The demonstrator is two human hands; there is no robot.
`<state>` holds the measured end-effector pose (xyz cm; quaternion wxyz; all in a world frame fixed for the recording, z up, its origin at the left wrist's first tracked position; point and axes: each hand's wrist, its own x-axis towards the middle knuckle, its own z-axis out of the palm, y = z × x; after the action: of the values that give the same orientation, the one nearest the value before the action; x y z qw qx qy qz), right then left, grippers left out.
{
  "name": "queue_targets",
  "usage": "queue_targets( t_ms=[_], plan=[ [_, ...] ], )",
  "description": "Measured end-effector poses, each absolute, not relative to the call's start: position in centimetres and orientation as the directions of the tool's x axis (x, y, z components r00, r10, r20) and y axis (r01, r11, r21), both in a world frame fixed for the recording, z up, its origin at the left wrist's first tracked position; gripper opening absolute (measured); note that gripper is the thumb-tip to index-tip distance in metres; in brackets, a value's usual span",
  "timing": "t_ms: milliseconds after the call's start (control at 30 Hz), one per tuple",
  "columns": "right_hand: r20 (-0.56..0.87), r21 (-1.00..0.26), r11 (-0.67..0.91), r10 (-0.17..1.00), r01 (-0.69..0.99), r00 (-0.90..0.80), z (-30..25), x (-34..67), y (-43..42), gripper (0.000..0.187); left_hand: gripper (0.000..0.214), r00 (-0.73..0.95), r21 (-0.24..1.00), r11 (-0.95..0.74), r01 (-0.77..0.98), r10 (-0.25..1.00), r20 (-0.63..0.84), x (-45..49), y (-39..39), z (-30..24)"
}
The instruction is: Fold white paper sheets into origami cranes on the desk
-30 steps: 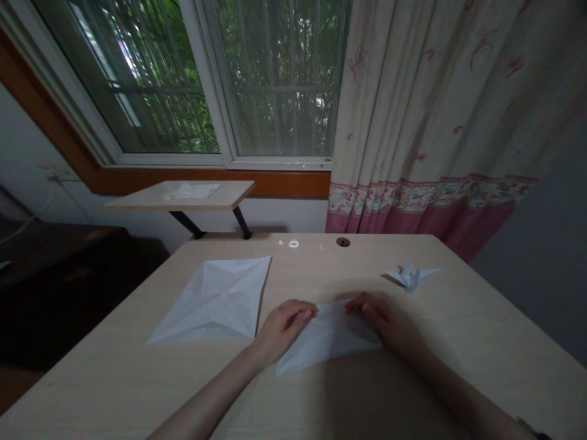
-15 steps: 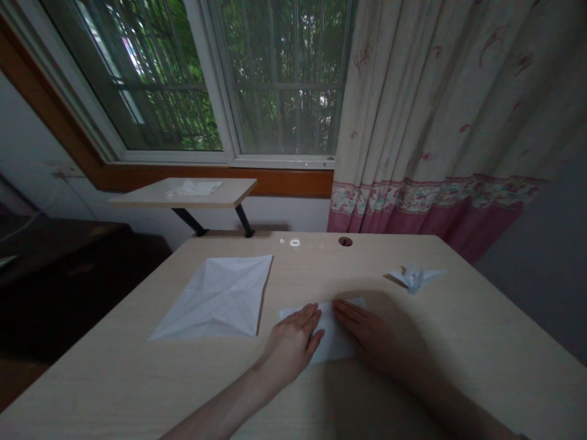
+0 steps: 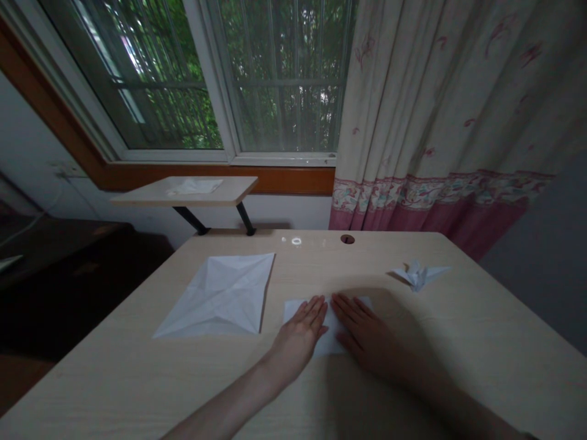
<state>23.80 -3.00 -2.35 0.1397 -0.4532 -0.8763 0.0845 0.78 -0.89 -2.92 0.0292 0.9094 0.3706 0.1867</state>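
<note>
A small piece of white paper (image 3: 328,340) lies flat on the desk, partly covered by both hands. My left hand (image 3: 302,326) rests on its left part with the fingers stretched out and pointing away from me. On the right part lies my right hand (image 3: 364,330), flat, its fingertips close to those of the left. Between the two hands a strip of the paper shows. To the left is a larger creased white sheet (image 3: 224,296), spread out. A folded paper crane (image 3: 417,276) stands to the right, beyond my right hand.
The light wooden desk (image 3: 220,385) has a round cable hole (image 3: 347,239) near its back edge. At the back left, a raised shelf (image 3: 243,188) on black legs bears some crumpled white paper (image 3: 197,186). A patterned curtain (image 3: 413,122) hangs behind the desk, beside a window.
Both hands have shifted slightly away from me over the paper. The left hand has turned flatter, its thumb nearer the fingers. The view has moved a little.
</note>
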Motion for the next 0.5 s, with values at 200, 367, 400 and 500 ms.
queue_targets(
  t_ms=[200,367,400,500],
  plan=[
    [0.158,-0.211,0.59,0.807,0.779,-0.568,-2.1,23.8,-3.3,0.065,0.046,0.645,0.192,-0.71,0.678,0.699,0.309,0.9,-1.5,-3.0],
    [0.223,-0.173,0.552,0.829,0.816,-0.514,-2.9,23.6,-3.7,0.065,0.052,0.653,0.184,-0.713,0.677,0.696,0.298,0.6,-1.9,-2.6],
    [0.229,-0.173,0.542,0.834,0.822,-0.502,-3.0,23.5,-3.7,0.065,0.052,0.657,0.184,-0.715,0.675,0.695,0.291,0.5,-1.9,-2.5],
    [0.228,-0.178,0.524,0.845,0.833,-0.483,-3.3,23.5,-3.7,0.064,0.054,0.675,0.19,-0.725,0.662,0.687,0.27,0.3,-1.8,-2.1]
  ],
)
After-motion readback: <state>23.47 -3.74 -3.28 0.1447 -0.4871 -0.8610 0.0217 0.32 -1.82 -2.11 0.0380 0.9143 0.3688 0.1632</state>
